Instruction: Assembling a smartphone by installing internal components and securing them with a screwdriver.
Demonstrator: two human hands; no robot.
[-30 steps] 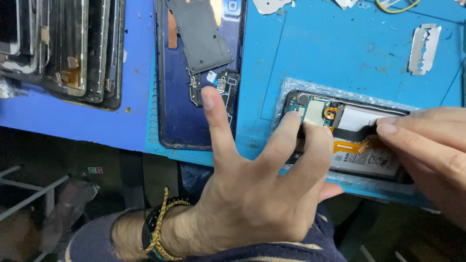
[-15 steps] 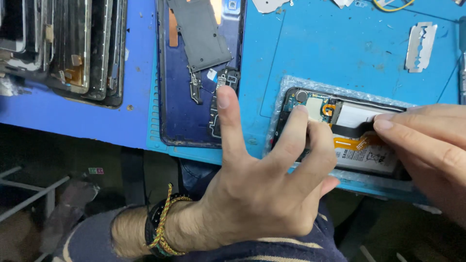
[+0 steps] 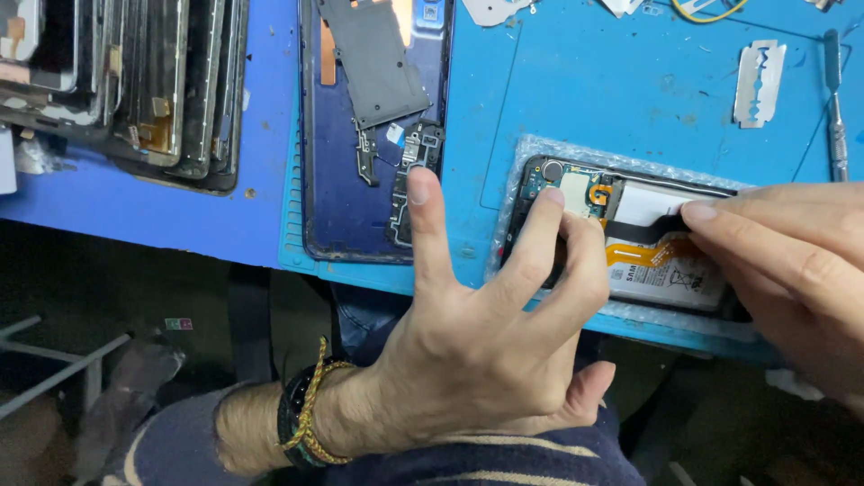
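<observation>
An opened phone (image 3: 621, 238) lies face down on bubble wrap on the blue mat (image 3: 621, 99), showing its green circuit board, white battery and orange flex cable. My left hand (image 3: 486, 333) presses fingers on the phone's left end and near edge; its index finger rests on the mat beside it. My right hand (image 3: 792, 261) comes in from the right, pinching a thin dark strip (image 3: 652, 227) that lies across the battery top.
A dark blue phone back cover (image 3: 360, 207) with a black metal shield and small parts lies left of the mat. Several stacked phone screens (image 3: 135, 81) sit at far left. A razor blade (image 3: 758, 81) and a metal pry tool (image 3: 835, 99) lie at upper right.
The view has shifted slightly. My left hand's fingers have crept a little further onto the phone's left end; my right hand stays pinched on the strip.
</observation>
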